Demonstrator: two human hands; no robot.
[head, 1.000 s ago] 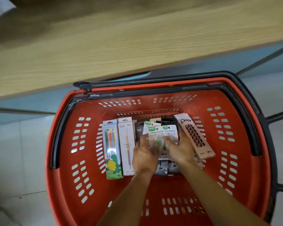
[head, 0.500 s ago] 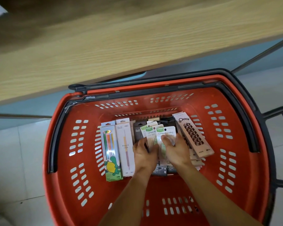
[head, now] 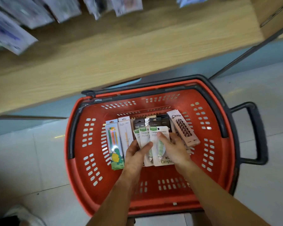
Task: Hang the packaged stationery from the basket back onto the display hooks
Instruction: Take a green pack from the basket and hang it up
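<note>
Packs (head: 159,145), white Campus cards fanned, held over middle of red basket (head: 219,176) on floor. Wood shelf (head: 121,51) above, blurred hanging goods (head: 11,30) top left. Left hand (head: 136,154) grips fan's left edge, thumb on front. Right hand (head: 175,149) clamps right edge. Turtle pack (head: 115,144) lies left.

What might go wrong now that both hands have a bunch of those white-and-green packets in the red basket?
The left hand and right hand hold several fanned white-and-green carded packets together, so one might slip back into the red plastic basket. Lifting them may also disturb the tan patterned box leaning beside them. The packets' hang holes look misaligned, which may make hooking awkward.
</note>
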